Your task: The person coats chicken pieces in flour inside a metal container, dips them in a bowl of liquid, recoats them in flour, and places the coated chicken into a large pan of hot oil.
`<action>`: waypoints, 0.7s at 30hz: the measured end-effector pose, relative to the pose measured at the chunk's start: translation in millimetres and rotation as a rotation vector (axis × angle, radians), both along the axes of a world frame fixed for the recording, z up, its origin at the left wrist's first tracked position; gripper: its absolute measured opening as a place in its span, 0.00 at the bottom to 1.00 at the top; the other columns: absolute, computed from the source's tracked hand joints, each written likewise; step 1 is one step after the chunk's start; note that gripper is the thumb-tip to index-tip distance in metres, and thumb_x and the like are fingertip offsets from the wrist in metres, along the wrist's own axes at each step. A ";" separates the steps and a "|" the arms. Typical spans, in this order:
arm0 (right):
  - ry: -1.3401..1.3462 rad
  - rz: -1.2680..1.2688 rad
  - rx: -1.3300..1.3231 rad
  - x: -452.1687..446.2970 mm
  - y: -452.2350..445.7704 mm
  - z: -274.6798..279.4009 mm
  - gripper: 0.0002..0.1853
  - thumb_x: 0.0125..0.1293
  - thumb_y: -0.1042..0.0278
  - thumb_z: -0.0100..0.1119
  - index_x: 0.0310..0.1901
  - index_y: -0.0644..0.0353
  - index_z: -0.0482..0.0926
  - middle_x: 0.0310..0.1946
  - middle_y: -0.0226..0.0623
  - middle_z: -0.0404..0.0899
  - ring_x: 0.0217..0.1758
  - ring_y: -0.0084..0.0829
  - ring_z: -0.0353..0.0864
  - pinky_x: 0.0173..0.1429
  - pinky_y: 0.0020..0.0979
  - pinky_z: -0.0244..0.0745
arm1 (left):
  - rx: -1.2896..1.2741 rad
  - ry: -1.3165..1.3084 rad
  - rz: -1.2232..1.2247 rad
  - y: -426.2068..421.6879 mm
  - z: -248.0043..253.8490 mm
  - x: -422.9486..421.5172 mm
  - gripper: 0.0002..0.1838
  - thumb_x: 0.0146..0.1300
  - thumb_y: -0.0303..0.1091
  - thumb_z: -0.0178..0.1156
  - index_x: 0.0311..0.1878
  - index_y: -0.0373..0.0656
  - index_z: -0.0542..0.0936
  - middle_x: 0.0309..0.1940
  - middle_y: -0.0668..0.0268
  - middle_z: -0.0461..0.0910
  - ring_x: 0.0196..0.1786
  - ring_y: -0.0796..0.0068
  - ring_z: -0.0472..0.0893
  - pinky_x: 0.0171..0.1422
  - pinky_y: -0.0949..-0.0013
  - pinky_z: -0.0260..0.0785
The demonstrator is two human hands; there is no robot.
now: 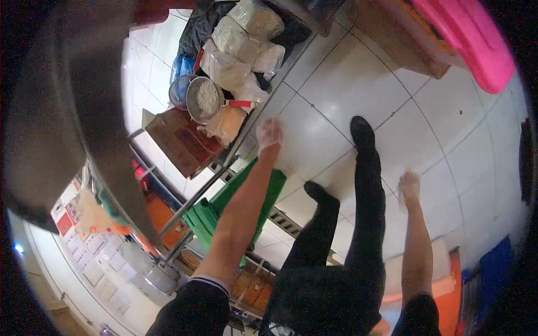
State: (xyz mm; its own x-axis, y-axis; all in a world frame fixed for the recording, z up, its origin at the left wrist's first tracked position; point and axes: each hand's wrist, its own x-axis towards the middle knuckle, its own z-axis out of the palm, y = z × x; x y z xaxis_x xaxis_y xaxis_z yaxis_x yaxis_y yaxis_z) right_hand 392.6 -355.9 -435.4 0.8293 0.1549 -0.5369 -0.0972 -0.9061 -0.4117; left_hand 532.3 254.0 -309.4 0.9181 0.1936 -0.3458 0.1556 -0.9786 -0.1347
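My left hand [270,133], in a thin clear plastic glove, hangs over the floor beside the edge of a low rack. Its fingers look curled in, with nothing visible in them. Nearest to it are a clear bag with pale orange contents [225,124] and a metal bowl [196,112] holding white pieces. Below that forearm stands a green bin [207,221], partly hidden by the arm. My right hand [409,186], also in a clear glove, hangs over the tiles, apart from any object. Its fingers are too blurred to read.
Several clear bags of whitish contents [238,42] are piled on the rack, near a brown box [185,143]. A cardboard box [392,28] and a bright pink object [468,39] are at upper right. White tiled floor [330,78] runs between. My legs and dark shoes [362,134] are in view.
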 end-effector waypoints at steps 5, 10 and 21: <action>0.804 -0.840 0.028 8.6 24.2 75.6 0.12 0.65 0.62 0.59 0.44 0.63 0.79 0.36 0.43 0.81 0.47 0.41 0.79 0.56 0.47 0.70 | 0.007 -0.171 0.363 29.5 -13.5 141.9 0.13 0.67 0.41 0.53 0.41 0.41 0.81 0.34 0.58 0.84 0.41 0.63 0.84 0.47 0.54 0.76; -0.015 0.280 -0.170 -50.2 21.9 22.2 0.11 0.73 0.61 0.54 0.39 0.61 0.76 0.26 0.35 0.77 0.27 0.37 0.76 0.33 0.39 0.73 | 0.113 -0.082 0.412 74.4 -26.1 150.9 0.15 0.69 0.43 0.53 0.45 0.44 0.82 0.38 0.59 0.84 0.45 0.59 0.83 0.49 0.48 0.73; 0.189 -0.141 0.094 56.9 89.8 212.7 0.16 0.75 0.57 0.52 0.48 0.64 0.77 0.35 0.41 0.81 0.38 0.38 0.79 0.44 0.41 0.74 | 0.576 -0.043 0.516 20.2 139.8 56.5 0.16 0.72 0.45 0.53 0.51 0.47 0.81 0.45 0.60 0.84 0.49 0.59 0.83 0.50 0.45 0.70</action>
